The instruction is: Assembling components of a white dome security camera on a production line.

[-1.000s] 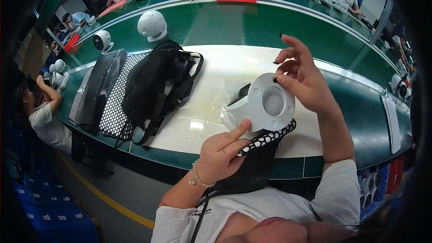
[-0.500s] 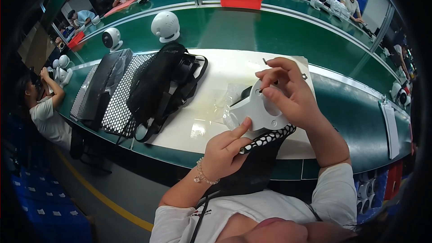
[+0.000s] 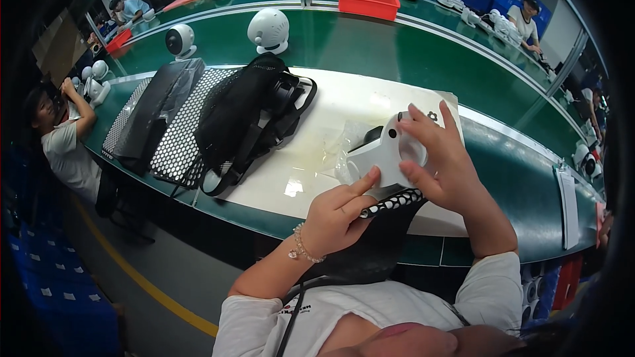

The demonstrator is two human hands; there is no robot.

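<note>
A white plastic housing (image 3: 378,164) with a round opening stands tilted above the white work sheet. My left hand (image 3: 338,217) grips its lower left side, index finger stretched along the shell. At its right, my right hand (image 3: 444,165) has fingers spread and thumb near the ring-shaped edge; part of the ring is hidden behind it. A small dark round spot (image 3: 393,133) shows on the upper face; whether it is a hole or a plug I cannot tell. Beneath the housing lies a black-and-white honeycomb-patterned strip (image 3: 395,203). Clear plastic film (image 3: 338,155) lies beside it.
Left of the sheet (image 3: 317,139) lie a black mesh bag (image 3: 231,119) and honeycomb-patterned pads (image 3: 188,125). Two white cameras (image 3: 268,30) stand behind them. A red bin (image 3: 368,3) sits across the green bench, where other people work. A white panel (image 3: 566,206) lies at right.
My right hand has lowered and opened its pinch; the thin dark piece at its fingertips no longer shows. A dark spot now shows on the housing's upper face. The view has shifted slightly.
</note>
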